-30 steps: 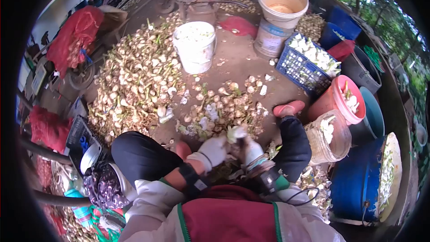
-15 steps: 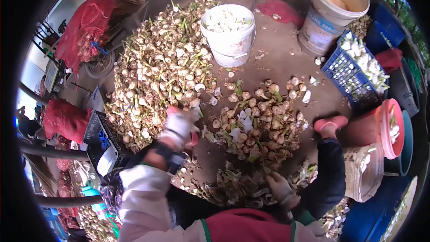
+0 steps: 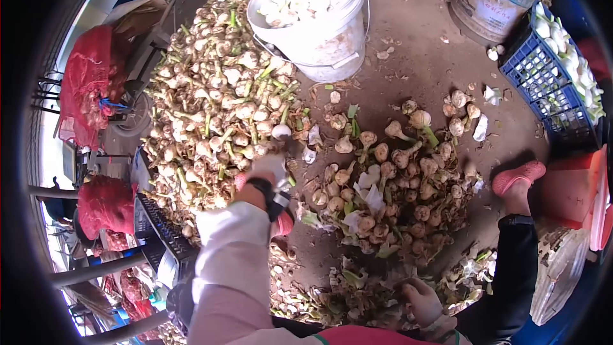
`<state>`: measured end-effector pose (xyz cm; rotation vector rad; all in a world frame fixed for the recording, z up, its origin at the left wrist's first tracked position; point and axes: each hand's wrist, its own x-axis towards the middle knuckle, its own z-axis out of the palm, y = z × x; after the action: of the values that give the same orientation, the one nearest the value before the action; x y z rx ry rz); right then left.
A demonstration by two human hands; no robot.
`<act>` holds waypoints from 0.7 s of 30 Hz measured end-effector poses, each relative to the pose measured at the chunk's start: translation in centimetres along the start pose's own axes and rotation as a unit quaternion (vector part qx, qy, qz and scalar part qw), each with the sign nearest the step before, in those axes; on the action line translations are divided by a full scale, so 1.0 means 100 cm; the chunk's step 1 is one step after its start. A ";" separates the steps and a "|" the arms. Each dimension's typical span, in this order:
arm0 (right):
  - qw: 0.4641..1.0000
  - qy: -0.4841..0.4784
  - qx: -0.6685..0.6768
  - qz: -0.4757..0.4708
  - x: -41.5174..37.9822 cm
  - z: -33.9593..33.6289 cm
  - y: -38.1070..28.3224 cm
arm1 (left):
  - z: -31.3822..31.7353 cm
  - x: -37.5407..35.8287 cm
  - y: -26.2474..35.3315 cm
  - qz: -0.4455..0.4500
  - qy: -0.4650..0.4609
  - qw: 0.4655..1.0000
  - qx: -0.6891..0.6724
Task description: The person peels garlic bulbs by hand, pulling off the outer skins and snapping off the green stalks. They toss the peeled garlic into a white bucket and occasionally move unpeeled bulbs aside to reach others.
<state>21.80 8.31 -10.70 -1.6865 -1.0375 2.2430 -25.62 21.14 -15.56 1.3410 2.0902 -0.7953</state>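
My left hand, in a pale glove with a dark band at the wrist, reaches to the right edge of a large heap of garlic bulbs. Its fingers are blurred; a pale bulb lies just beyond them. Low on the right, my right hand is closed over dry leaves and peelings; what its curled fingers hold is hidden. Between and ahead of the hands lies a smaller pile of garlic bulbs. A white bucket holds trimmed pale pieces.
A blue crate of white stalks stands at right, near a large pale bucket and a red bucket. Pink shoes flank the smaller pile. Red net sacks and a black crate are at left.
The view has shifted closer to the piles, so the white bucket looks larger and higher. My left hand has moved towards the large heap's edge; my right hand stays low by the peelings.
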 end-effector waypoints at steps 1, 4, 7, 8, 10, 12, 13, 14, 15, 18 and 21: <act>0.998 -0.001 0.012 0.055 -0.001 -0.003 -0.004 | 0.042 0.021 0.002 -0.017 0.048 0.998 -0.026; 0.999 0.004 -0.032 0.018 0.004 -0.001 -0.003 | 0.084 0.020 0.012 -0.085 0.235 0.964 -0.092; 0.998 -0.008 -0.051 -0.022 0.002 0.004 -0.013 | 0.107 0.001 -0.004 -0.038 0.177 0.917 -0.357; 0.994 -0.005 -0.088 -0.059 -0.001 0.005 -0.016 | 0.114 -0.009 0.001 -0.007 0.134 0.934 -0.331; 0.993 -0.009 -0.073 -0.098 -0.004 0.006 -0.019 | 0.146 -0.024 0.025 0.093 0.236 0.834 -0.490; 0.994 -0.007 -0.012 -0.113 0.003 0.010 -0.012 | 0.127 -0.081 0.075 0.148 0.092 0.575 -0.799; 0.987 0.001 0.013 -0.159 0.004 0.016 -0.015 | 0.103 -0.127 0.102 0.178 0.085 0.575 -0.794; 0.978 0.010 0.035 -0.207 0.004 0.023 -0.021 | 0.088 -0.163 0.128 0.209 0.079 0.573 -0.788; 0.973 0.010 0.042 -0.228 0.001 0.033 -0.027 | 0.083 -0.194 0.155 0.255 0.117 0.549 -0.787; 0.899 -0.005 -0.036 -0.436 -0.010 0.047 -0.050 | 0.089 -0.241 0.195 0.334 0.189 0.525 -0.760; 0.941 -0.052 0.163 -0.291 -0.056 0.050 -0.069 | 0.084 -0.279 0.186 0.297 0.163 0.525 -0.781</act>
<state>17.45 8.51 -1.47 -0.9714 -0.9557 1.9780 2.78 4.24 -5.39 0.8073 1.2929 1.4791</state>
